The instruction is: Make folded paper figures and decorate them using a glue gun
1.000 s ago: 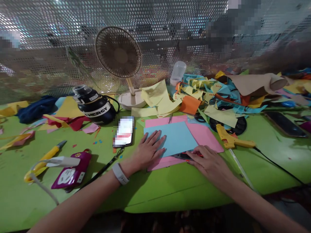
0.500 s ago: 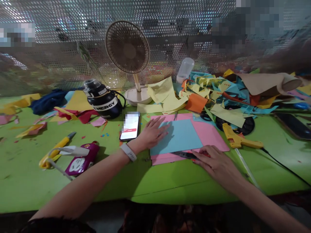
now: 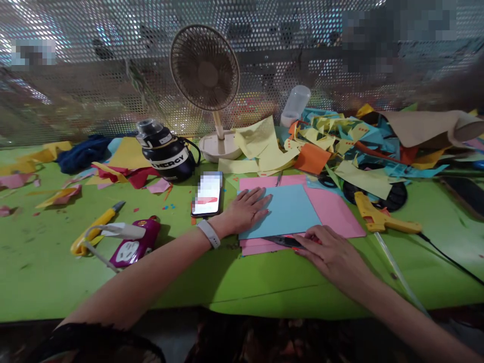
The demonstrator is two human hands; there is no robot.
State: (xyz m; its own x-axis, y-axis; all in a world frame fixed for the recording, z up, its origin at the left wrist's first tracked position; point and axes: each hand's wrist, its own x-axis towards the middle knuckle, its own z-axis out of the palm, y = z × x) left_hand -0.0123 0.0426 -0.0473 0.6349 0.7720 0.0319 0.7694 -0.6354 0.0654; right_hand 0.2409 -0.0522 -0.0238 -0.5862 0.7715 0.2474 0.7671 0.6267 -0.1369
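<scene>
Your left hand has slid farther from you on the blue sheet, uncovering its near left corner. It now presses flat, fingers spread. Your right hand has its fingers closed on the black-and-red tool, which lies along the blue sheet's near edge, over the pink paper. You have the lit phone left of the sheets and the yellow glue gun to their right.
</scene>
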